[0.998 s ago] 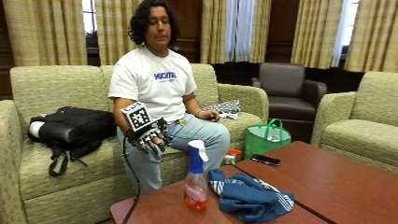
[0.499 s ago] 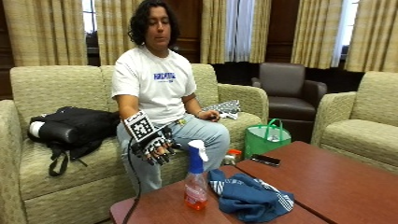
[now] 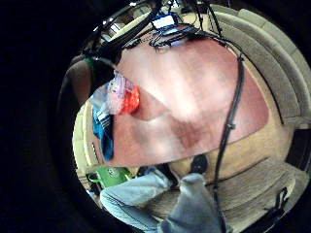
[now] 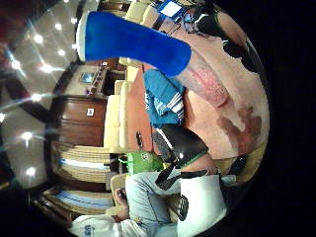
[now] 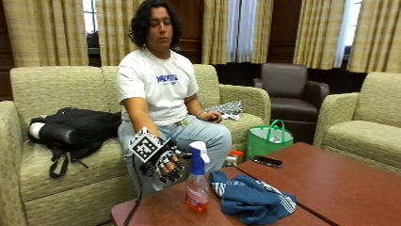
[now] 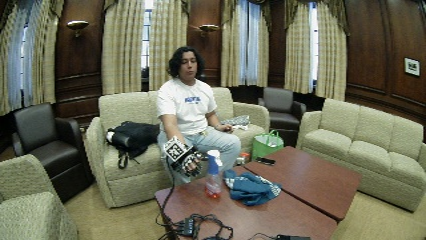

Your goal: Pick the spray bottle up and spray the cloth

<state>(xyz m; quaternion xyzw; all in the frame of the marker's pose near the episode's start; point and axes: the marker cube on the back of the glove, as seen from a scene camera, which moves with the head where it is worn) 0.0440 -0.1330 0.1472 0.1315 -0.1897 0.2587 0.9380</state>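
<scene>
A clear spray bottle [image 5: 197,181] with a blue neck, white trigger head and orange liquid stands upright on the reddish wooden table [image 5: 332,179], near its corner by the sofa. It also shows as spray bottle [image 6: 213,176], as spray bottle [image 4: 148,49] and as spray bottle [image 3: 121,94]. A crumpled blue cloth [image 5: 251,200] with white stripes lies right beside it; cloth [image 4: 163,98] shows too. My gloved right hand [image 5: 162,160] hangs just beside the bottle's head, fingers loosely curled downward and holding nothing, not touching the bottle.
A black phone [image 5: 268,161] lies on the table's far side. A green bag [image 5: 269,139] stands on the floor by the sofa, and a black backpack [image 5: 72,129] rests on the sofa seat. Cables and a power strip [image 6: 193,227] lie on the table's near end.
My gloved hand has moved down and toward the spray bottle, ending just beside its head. Bottle and cloth stay where they were.
</scene>
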